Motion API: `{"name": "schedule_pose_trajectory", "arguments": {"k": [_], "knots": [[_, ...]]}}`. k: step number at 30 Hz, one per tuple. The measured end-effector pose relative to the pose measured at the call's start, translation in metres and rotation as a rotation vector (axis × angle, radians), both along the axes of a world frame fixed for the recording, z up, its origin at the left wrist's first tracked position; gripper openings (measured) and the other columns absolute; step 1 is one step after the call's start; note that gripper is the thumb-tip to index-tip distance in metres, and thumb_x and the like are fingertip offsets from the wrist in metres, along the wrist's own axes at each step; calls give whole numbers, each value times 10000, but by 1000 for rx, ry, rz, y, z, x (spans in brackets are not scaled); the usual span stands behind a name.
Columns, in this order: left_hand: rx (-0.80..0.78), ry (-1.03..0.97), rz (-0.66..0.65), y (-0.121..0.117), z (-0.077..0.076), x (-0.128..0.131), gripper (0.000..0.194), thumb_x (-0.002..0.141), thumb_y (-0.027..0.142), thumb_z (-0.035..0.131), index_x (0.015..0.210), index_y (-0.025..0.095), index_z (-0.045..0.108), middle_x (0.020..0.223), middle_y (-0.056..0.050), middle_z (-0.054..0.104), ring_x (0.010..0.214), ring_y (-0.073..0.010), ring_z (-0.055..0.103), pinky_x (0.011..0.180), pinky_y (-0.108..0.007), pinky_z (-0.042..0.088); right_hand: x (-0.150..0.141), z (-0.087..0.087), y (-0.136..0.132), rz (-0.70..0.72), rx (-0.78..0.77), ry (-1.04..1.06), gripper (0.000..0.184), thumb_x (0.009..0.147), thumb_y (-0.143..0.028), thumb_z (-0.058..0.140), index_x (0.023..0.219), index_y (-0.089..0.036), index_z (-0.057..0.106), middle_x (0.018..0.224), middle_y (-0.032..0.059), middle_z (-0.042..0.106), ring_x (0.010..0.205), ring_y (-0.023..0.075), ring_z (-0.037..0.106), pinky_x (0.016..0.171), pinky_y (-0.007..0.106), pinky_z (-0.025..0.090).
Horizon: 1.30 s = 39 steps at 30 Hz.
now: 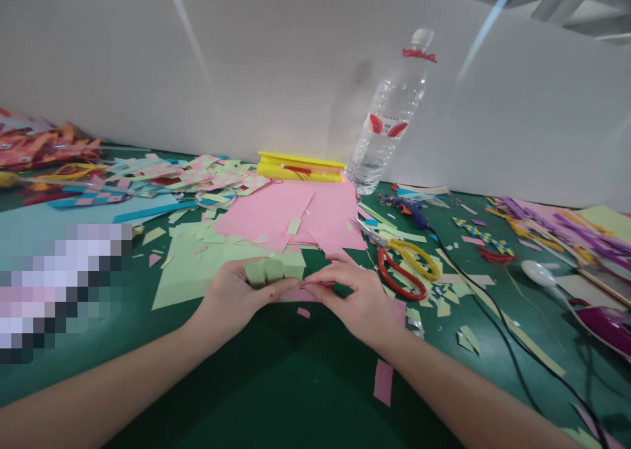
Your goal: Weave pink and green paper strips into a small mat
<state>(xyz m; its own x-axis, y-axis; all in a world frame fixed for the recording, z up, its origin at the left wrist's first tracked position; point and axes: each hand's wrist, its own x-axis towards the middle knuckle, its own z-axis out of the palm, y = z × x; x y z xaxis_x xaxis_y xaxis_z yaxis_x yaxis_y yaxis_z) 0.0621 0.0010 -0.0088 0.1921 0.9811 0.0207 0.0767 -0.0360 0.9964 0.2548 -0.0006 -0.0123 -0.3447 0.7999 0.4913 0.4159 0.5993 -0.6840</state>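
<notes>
My left hand is closed at the middle front of the table, with a folded light-green paper piece in its fingers. Beside it, my right hand pinches a small pinkish-red piece, partly hidden by the fingertips. The fingertips of both hands nearly meet. A pink paper strip shows just under them. Behind the hands lie light-green sheets and pink sheets. To the right of my right hand are scissors with one red and one yellow handle.
A plastic bottle leans near the wall, beside yellow folded paper. A blue glue gun trails a black cable across the right side. Paper scraps cover much of the green table. A pixelated object lies left.
</notes>
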Motion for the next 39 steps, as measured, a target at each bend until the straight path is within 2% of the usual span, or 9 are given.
{"name": "schedule_pose_trajectory", "arguments": {"k": [4,8,13,16,24,30,34,37,39], "knots": [[17,28,22,0,1,1,50,679,285,753,698,239,761,714,23,755,707,-175,713,613,-204,593,0,0,0,9,32,-19,68,840,-240,667,808,-269,720,764,-51,748,627,124,642,1002,440,413],[-31,61,26,1,2,2,104,666,307,753,728,225,759,740,8,763,714,-197,721,625,-238,600,1,2,0,7,5,-30,76,840,-225,663,813,-256,727,777,-46,752,640,121,646,988,420,430],[-20,102,89,6,3,-1,232,646,350,768,824,205,736,795,-13,769,751,-227,723,646,-285,604,4,1,3,-101,-128,26,88,828,-251,652,823,-264,739,801,-20,748,825,176,666,799,340,529],[-5,105,62,7,3,-2,281,699,396,730,912,213,736,940,-29,765,855,-235,715,711,-296,596,6,0,5,-167,-155,80,88,814,-266,657,819,-255,745,816,1,741,877,188,668,725,297,543],[-6,220,48,5,2,-4,256,724,434,698,841,214,758,874,-26,773,855,-259,714,719,-306,577,6,1,4,-171,-134,79,82,815,-261,633,833,-244,712,829,7,720,864,182,665,750,305,542],[67,142,-8,3,-1,-2,176,728,364,693,839,249,767,833,2,774,791,-228,722,711,-293,577,6,6,-1,-100,-115,90,405,743,-286,717,1128,-258,593,1130,32,660,1027,193,621,884,350,512],[153,157,-58,-1,-1,2,111,733,312,682,763,248,768,765,7,768,691,-194,712,634,-252,565,3,10,-4,-13,-20,75,245,771,-276,718,1008,-252,659,1058,27,690,1034,197,615,919,379,483],[172,155,-136,-5,2,4,106,752,284,662,748,245,760,741,15,761,669,-179,708,641,-240,565,0,13,-6,8,54,107,73,799,-223,691,870,-240,697,942,30,710,929,189,636,866,385,494],[163,157,-181,-7,4,5,115,775,280,650,756,246,758,751,16,762,698,-180,712,675,-244,567,-1,14,-7,6,89,131,58,804,-188,679,803,-241,702,872,23,715,856,180,644,837,387,496]]}}
